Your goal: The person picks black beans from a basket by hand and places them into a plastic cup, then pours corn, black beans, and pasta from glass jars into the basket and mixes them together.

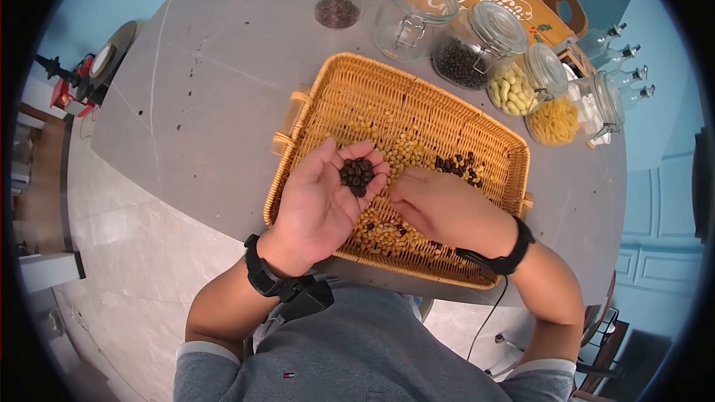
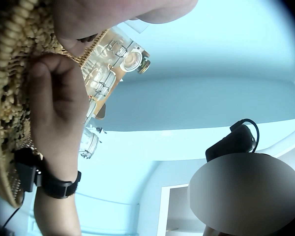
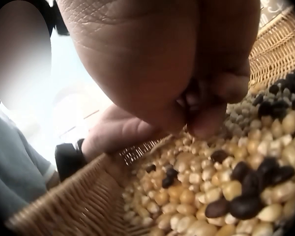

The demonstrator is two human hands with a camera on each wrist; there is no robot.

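A wicker basket lies on a grey table and holds mixed yellow corn kernels and dark beans. My left hand is held palm up over the basket's near left part, with a small heap of dark beans cupped in it. My right hand hovers palm down beside it. In the right wrist view, its fingertips are bunched together just above the kernels and dark beans. Nothing shows between them.
Behind the basket stand an open empty jar, a jar of dark beans, a jar of pale beans and a jar of pasta. A small dish of dark beans sits farther back. The table's edge runs close to my body.
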